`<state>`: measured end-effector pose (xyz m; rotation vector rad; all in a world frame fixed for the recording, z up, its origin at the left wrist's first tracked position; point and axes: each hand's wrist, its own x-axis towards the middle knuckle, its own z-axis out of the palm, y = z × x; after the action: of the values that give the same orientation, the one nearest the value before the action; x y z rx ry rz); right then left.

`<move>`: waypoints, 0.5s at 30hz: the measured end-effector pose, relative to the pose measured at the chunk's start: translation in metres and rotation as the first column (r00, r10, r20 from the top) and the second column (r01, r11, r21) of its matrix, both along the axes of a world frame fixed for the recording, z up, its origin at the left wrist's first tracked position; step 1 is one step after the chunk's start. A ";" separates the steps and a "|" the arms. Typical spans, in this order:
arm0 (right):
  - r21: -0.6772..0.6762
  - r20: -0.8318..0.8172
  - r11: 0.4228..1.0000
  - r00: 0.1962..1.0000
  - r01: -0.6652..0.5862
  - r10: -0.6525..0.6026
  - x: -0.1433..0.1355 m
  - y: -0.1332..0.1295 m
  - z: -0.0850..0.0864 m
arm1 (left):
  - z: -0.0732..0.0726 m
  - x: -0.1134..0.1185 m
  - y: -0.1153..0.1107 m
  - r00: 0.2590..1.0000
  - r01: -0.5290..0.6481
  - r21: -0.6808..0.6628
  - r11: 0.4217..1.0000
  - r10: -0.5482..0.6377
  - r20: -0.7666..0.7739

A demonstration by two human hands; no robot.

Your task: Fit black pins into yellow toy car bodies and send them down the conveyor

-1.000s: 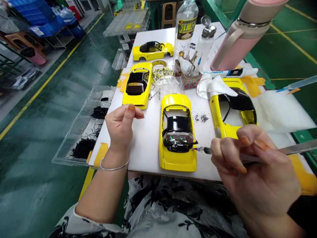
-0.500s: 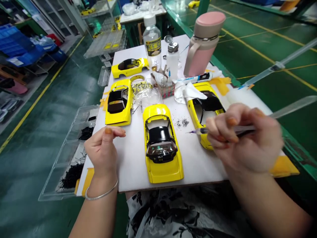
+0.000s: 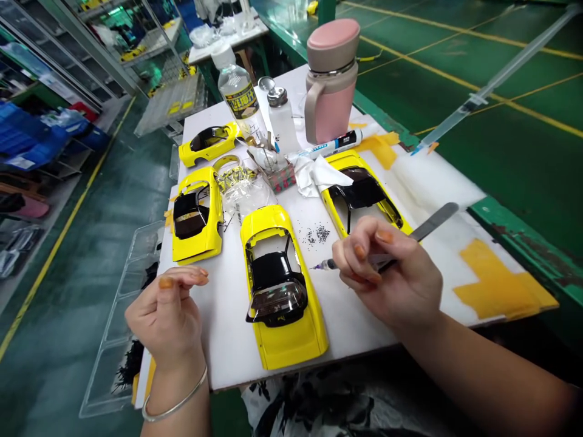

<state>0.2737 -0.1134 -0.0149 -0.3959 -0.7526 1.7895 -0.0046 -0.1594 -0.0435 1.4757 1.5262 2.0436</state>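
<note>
My right hand is closed around a slim tool with a flat grey end; a fine needle with a purple hub sticks out past the fingers. Whether these are one piece I cannot tell. The needle points at the side of a yellow toy car body with a black roof and tinted window, apart from my fingers. To its left my left hand is loosely curled, with nothing visible in it. Tiny black bits lie scattered beside the car. Another yellow car body sits behind my right hand.
Further yellow car bodies stand on the left of the white board. Behind are a clear bottle, a pump bottle, a pink flask and a marker. A syringe rises at right; a compartment tray lies left.
The view has shifted, so the board and cars sit lower and further left. My right hand and its needle have come closer to the middle car. My left hand stays curled.
</note>
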 end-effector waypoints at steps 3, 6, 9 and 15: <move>-0.011 -0.013 1.000 1.000 -0.007 0.007 -0.002 0.000 -0.002 | 0.000 0.001 -0.001 1.000 -0.007 -0.014 1.000 0.007 0.001; -0.017 -0.015 1.000 1.000 -0.004 0.004 -0.002 0.000 -0.002 | 0.000 0.001 -0.002 1.000 -0.005 -0.023 1.000 0.005 0.002; -0.008 -0.005 1.000 1.000 -0.001 0.001 -0.003 -0.001 -0.002 | 0.000 0.001 -0.002 1.000 -0.008 -0.037 0.999 0.008 0.000; -0.024 -0.035 0.999 0.999 -0.038 0.038 -0.003 0.002 0.000 | 0.001 -0.001 -0.001 1.000 -0.001 -0.033 0.999 0.002 0.020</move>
<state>0.2710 -0.1117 -0.0153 -0.3690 -0.7187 1.8384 -0.0054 -0.1606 -0.0429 1.4389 1.5462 2.0183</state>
